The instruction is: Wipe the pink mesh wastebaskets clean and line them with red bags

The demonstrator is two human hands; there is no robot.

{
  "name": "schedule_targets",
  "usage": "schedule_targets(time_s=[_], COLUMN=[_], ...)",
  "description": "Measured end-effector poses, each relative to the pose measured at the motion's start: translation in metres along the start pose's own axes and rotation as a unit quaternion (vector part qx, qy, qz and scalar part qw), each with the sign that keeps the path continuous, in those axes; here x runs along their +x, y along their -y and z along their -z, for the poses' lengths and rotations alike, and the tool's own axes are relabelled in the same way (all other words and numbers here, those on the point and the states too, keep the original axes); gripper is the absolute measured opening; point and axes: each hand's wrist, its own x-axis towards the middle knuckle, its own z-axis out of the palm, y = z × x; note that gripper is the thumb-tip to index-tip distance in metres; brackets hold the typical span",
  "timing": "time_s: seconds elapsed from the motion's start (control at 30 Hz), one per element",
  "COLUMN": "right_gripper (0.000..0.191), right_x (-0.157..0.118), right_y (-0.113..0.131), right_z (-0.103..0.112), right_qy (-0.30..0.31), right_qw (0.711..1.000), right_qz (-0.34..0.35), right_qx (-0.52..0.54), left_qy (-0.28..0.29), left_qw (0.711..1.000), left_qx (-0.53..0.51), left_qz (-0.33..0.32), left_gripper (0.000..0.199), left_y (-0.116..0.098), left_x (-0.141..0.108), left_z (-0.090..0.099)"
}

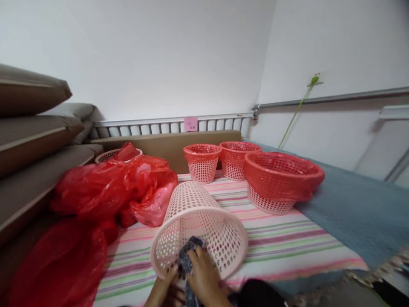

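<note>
A pale pink perforated basket lies on its side on the striped cloth, its round mouth facing me. At the basket's mouth, my right hand is closed on a dark grey cloth, which reaches a little inside. My left hand is at the lower left of the rim, its thumb against the edge; its other fingers are mostly hidden underneath.
Red plastic bags are heaped at left before another basket. Three lined baskets stand at back right, the nearest largest. Stacked cushions border the left; a radiator stands behind.
</note>
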Motion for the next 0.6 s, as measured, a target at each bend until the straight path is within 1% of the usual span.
schedule_targets(time_s=[0.07,0.1,0.17,0.2,0.3,0.4,0.5,0.6], right_gripper=[0.049,0.047,0.047,0.047,0.049,0.047,0.043,0.04], right_x=[-0.002,-0.002,-0.001,0.0,0.008,0.015,0.021,0.04], right_y=[0.001,0.001,-0.001,-0.003,-0.015,-0.027,-0.032,-0.032], right_z=[0.0,0.0,0.003,0.005,0.015,0.026,0.029,0.02], right_qy=[-0.001,0.001,0.004,0.006,0.002,0.004,0.006,-0.001], right_qw=[1.0,0.999,0.999,0.998,0.998,0.997,0.997,0.998], right_qz=[-0.001,-0.001,-0.005,-0.011,-0.031,-0.055,-0.07,-0.056], right_qx=[-0.021,-0.032,-0.05,-0.056,-0.059,-0.045,-0.029,-0.016], left_qy=[-0.036,-0.042,-0.034,-0.026,0.002,0.006,0.01,0.011], left_qw=[0.999,0.998,0.997,0.997,0.997,0.994,0.988,0.987], left_qx=[0.021,0.024,0.026,0.023,0.012,0.054,0.119,0.138], left_qz=[-0.028,-0.043,-0.068,-0.076,-0.076,-0.091,-0.094,-0.081], left_gripper=[0.079,0.085,0.095,0.097,0.092,0.086,0.078,0.073], left_y=[-0.005,-0.007,-0.007,-0.007,-0.008,-0.018,-0.025,-0.025], left_x=[-0.002,-0.002,0.001,0.004,0.017,0.031,0.042,0.047], left_z=[0.008,0.01,0.01,0.007,-0.008,-0.021,-0.023,-0.019])
